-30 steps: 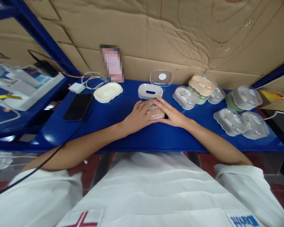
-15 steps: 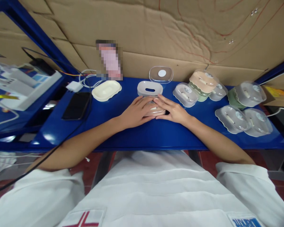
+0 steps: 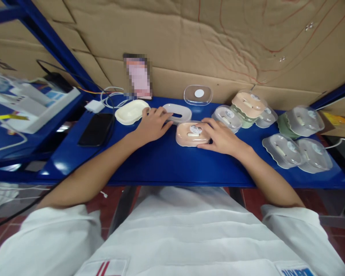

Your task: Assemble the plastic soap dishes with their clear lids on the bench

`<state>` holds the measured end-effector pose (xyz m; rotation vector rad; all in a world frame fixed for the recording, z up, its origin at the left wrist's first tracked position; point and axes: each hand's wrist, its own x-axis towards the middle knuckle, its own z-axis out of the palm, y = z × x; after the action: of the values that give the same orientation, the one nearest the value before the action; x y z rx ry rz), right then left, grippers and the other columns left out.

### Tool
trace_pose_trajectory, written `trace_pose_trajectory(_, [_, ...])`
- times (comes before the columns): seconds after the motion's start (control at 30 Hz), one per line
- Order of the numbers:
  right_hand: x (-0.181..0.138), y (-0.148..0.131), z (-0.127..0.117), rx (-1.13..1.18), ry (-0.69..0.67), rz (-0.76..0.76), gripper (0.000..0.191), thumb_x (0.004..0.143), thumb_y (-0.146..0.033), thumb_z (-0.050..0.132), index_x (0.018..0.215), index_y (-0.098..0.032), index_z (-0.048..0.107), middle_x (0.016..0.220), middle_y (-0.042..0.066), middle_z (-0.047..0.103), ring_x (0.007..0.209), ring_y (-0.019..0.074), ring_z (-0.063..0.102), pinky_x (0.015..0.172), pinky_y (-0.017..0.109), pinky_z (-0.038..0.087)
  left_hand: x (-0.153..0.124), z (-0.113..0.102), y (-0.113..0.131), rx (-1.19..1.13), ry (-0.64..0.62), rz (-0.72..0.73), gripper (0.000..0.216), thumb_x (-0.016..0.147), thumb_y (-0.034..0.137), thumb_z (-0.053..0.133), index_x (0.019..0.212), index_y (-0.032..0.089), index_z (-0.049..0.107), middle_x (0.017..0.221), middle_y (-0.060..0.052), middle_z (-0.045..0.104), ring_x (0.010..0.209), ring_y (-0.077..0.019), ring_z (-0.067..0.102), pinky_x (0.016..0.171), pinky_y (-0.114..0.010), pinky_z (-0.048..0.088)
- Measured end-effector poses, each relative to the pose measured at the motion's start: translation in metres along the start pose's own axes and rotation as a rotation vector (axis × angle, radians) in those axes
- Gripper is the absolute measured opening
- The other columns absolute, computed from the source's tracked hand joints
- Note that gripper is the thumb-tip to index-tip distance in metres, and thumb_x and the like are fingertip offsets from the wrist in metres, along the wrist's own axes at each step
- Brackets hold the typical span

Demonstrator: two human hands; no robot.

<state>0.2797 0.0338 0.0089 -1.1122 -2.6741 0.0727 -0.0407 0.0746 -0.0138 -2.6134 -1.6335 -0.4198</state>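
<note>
A peach soap box with a clear lid and a round white label stands on the blue table. My right hand grips its right end, thumb at the front and fingers over the lid. My left hand is open, its fingers spread between a cream oval dish and a light grey slotted tray. Its fingertips reach over the near edges of both; whether they touch is hard to tell. Leaning on the cardboard behind is a loose clear lid with a white label.
Several lidded soap boxes in grey, green and peach are grouped and stacked on the right. A black phone lies at left near a white charger and cable. A blurred-out upright device leans against the cardboard wall.
My left hand has left the peach soap box and moved left to the cream dish and grey tray. My right hand has shifted right, staying on the box, which is now uncovered.
</note>
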Motion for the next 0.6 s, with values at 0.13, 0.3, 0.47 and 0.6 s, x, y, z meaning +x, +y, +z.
trace_pose_trajectory(0.13, [-0.007,0.004,-0.009,-0.124,-0.025,0.145,0.076,0.095,-0.064,0.071,0.154,-0.020,0.052,0.149,0.022,0.057,0.124,0.0453,0.064,0.105,0.062,0.054,-0.012,-0.023,0.004,0.246,-0.059,-0.076,0.046,0.106,0.044,0.050,0.132,0.014,0.073,0.136,-0.025,0.067,0.125,-0.0460,0.065,0.105,-0.062,0.047])
trace_pose_trajectory(0.3, [0.006,0.007,0.010,-0.282,0.128,0.274,0.080,0.098,-0.075,0.058,0.153,-0.017,0.053,0.141,0.026,0.062,0.121,0.0487,0.064,0.099,0.065,0.054,-0.032,-0.048,0.030,0.332,-0.230,-0.094,0.042,0.105,0.046,0.056,0.119,0.010,0.074,0.115,-0.024,0.076,0.110,-0.0427,0.073,0.086,-0.049,0.055])
trace_pose_trajectory(0.47, [0.054,0.015,0.025,-0.098,0.157,0.253,0.076,0.107,-0.069,0.044,0.159,-0.015,0.048,0.154,0.026,0.054,0.133,0.0450,0.061,0.106,0.061,0.055,-0.050,-0.053,0.057,0.200,-0.362,0.070,0.041,0.101,0.049,0.067,0.124,0.015,0.068,0.112,-0.018,0.079,0.102,-0.0369,0.077,0.073,-0.040,0.055])
trace_pose_trajectory(0.6, [0.099,0.036,0.017,-0.071,0.280,0.252,0.058,0.114,-0.044,0.028,0.160,-0.013,0.047,0.160,0.022,0.053,0.146,0.0383,0.053,0.120,0.058,0.046,-0.051,-0.041,0.061,0.101,-0.254,0.351,0.031,0.099,0.046,0.074,0.117,0.020,0.069,0.122,-0.012,0.075,0.111,-0.0311,0.074,0.088,-0.039,0.055])
